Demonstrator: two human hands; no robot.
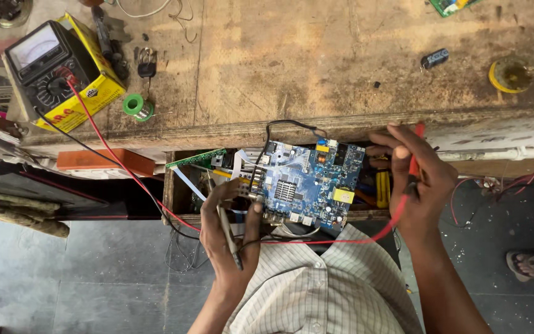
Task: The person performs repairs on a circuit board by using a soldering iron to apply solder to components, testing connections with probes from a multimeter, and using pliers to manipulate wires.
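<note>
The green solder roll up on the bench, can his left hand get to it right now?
Probably not right away: the left hand is holding a black probe and steadying the blue circuit board; the green solder roll lies apart.

My left hand (228, 226) curls with thumb and fingers pinched shut, forearm rising from below. My right hand (416, 176) is closed too, fingers bent, wrist angled inward.

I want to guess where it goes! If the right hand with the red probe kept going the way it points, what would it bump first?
Probably the blue circuit board. The right hand aims its red probe left toward the board's near edge, though depth is hard to judge from above.
</note>
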